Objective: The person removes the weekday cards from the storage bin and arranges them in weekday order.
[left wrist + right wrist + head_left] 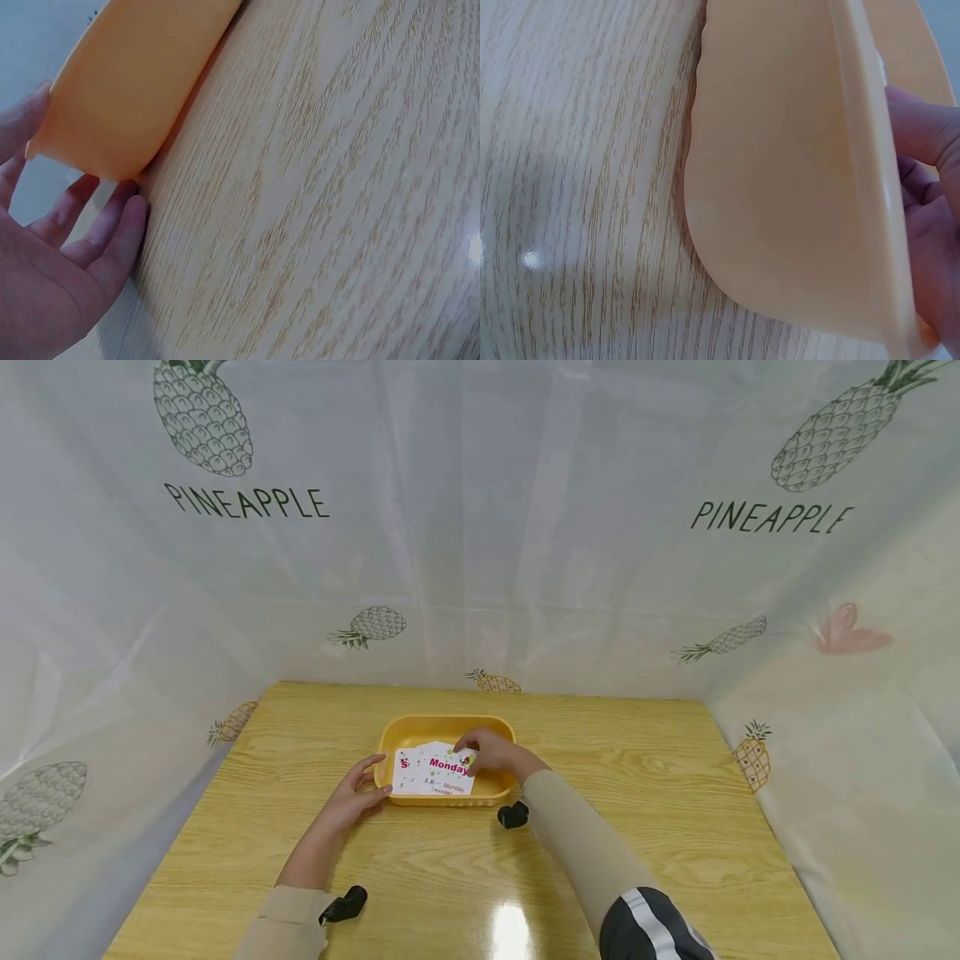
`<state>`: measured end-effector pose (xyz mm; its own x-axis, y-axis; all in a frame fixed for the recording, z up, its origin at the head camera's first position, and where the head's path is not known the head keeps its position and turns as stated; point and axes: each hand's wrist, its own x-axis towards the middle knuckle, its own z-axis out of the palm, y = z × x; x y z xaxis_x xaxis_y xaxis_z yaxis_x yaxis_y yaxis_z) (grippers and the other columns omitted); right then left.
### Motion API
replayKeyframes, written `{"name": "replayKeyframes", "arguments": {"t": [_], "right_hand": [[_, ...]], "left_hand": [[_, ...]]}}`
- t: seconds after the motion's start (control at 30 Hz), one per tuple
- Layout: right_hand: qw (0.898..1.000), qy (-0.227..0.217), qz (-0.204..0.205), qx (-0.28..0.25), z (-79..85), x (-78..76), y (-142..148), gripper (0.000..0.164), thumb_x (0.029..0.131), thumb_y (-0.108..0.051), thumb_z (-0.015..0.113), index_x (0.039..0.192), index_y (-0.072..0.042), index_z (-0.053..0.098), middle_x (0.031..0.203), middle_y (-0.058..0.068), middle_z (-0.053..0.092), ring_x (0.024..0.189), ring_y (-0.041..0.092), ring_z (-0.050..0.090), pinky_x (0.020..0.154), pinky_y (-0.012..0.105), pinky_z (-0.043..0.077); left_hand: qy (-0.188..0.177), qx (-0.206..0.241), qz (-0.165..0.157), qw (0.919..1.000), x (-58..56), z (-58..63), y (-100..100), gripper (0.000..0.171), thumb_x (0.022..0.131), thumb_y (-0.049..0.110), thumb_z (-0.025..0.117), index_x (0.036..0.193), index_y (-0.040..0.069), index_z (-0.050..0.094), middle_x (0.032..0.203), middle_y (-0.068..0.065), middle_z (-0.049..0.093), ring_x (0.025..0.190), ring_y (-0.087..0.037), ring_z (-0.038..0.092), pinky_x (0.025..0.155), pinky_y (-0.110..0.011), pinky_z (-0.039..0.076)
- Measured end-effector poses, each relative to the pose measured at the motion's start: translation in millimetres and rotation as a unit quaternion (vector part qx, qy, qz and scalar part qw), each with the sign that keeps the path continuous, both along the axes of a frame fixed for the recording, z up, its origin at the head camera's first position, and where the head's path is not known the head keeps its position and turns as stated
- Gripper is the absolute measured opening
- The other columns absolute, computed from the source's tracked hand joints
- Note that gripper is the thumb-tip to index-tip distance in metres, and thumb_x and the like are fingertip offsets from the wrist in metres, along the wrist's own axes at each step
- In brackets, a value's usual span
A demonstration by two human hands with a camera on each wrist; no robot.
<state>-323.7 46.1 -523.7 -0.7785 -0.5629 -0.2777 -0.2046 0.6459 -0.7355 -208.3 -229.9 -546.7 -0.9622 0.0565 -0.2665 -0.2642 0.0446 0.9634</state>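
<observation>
A yellow plastic tray (446,802) stands on the wooden table, its outer wall showing in both wrist views. In it lies a fanned set of white printed cards (408,777). The front one is a "Monday" card (442,781) with pink lettering and coloured dots. My left hand (351,795) holds the tray's left end, thumb at the rim and fingers against the outer wall. Reaching into the tray, my right hand (491,752) pinches the Monday card at its right end. The tray wall partly hides that hand in the right wrist view.
The wooden table (615,777) extends around the tray. A white curtain (480,543) with pineapple prints hangs behind the table and along both sides. Black wrist devices (513,815) sit at both wrists.
</observation>
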Motion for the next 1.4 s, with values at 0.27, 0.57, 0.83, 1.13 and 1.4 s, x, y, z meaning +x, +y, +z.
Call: {"name": "replayKeyframes", "arguments": {"t": [0.27,0.57,0.83,1.13,1.4], "right_hand": [[1.000,-0.005,0.000,-0.019,0.5,3.4,3.9,0.037,0.079,0.003,0.078,0.111,-0.013,0.070,0.120,0.006,0.056,0.115,0.025,0.049,0.096,0.035,0.045],[0.999,-0.006,0.000,-0.044,-2.9,8.7,7.3,0.033,0.080,0.005,0.076,0.109,-0.011,0.072,0.116,0.003,0.057,0.110,0.021,0.049,0.095,0.033,0.044],[0.999,-0.010,-0.010,-0.053,-0.2,17.7,9.9,0.032,0.081,0.005,0.075,0.109,-0.011,0.073,0.112,0.002,0.057,0.110,0.023,0.052,0.088,0.032,0.048],[0.999,-0.010,-0.016,-0.046,3.5,18.9,10.3,0.034,0.082,0.003,0.076,0.110,-0.016,0.073,0.116,0.001,0.056,0.110,0.022,0.051,0.086,0.032,0.049],[0.999,0.004,-0.008,-0.042,5.4,17.1,13.6,0.034,0.082,0.001,0.077,0.110,-0.017,0.073,0.118,0.000,0.060,0.119,0.025,0.052,0.095,0.035,0.046]], "left_hand": [[0.010,-0.003,0.002,0.9999,9.0,-2.4,4.0,0.065,0.093,0.004,0.065,0.149,0.014,0.035,0.139,-0.025,0.041,0.095,-0.018,0.058,0.082,-0.038,0.049],[0.007,-0.004,0.019,0.9998,19.7,-6.0,10.4,0.064,0.091,0.002,0.065,0.148,0.014,0.038,0.140,-0.026,0.041,0.094,-0.018,0.059,0.080,-0.036,0.051],[0.010,-0.006,0.026,0.9996,30.7,-7.2,14.9,0.064,0.092,0.004,0.066,0.148,0.013,0.037,0.139,-0.027,0.040,0.092,-0.017,0.059,0.079,-0.034,0.051],[0.015,0.002,0.019,0.9997,35.8,-7.5,16.4,0.066,0.094,0.004,0.063,0.151,0.011,0.031,0.142,-0.028,0.037,0.093,-0.018,0.058,0.078,-0.036,0.050],[0.016,-0.001,0.020,0.9997,38.2,-8.3,17.5,0.065,0.094,0.003,0.062,0.151,0.012,0.031,0.142,-0.028,0.037,0.094,-0.017,0.057,0.079,-0.037,0.049]]}}
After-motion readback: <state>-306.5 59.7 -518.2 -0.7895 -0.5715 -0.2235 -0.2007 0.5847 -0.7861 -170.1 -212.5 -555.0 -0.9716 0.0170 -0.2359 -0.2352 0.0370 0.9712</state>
